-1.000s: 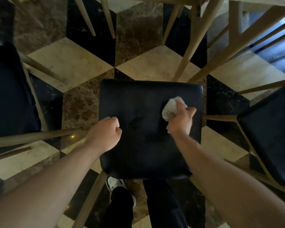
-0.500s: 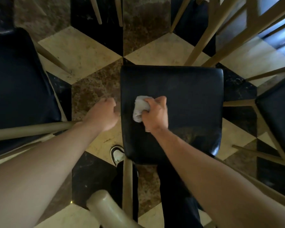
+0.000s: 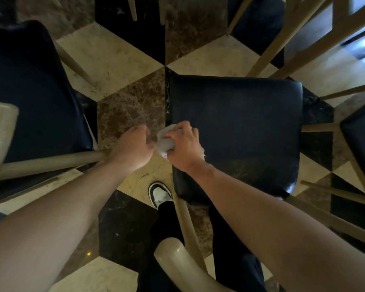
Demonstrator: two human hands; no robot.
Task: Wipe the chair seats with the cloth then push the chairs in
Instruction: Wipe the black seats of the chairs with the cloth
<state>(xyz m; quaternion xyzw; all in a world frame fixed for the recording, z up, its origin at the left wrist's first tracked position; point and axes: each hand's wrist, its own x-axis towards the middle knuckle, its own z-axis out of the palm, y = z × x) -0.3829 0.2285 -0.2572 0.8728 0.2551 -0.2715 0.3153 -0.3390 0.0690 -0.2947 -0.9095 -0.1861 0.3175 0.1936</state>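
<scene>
Right hand is closed around the crumpled white cloth at the left edge of the dark chair seat, with nearly all of the seat stretching away to its right. Left hand, loosely curled and holding nothing that I can see, hangs just beside the cloth, off the seat and over the floor. A second dark seat lies farther left, nearer the left hand; reaching it likely means carrying the cloth leftward across the gap.

Dim warm light, wide-angle edge bending, soft blur, glare top right
</scene>
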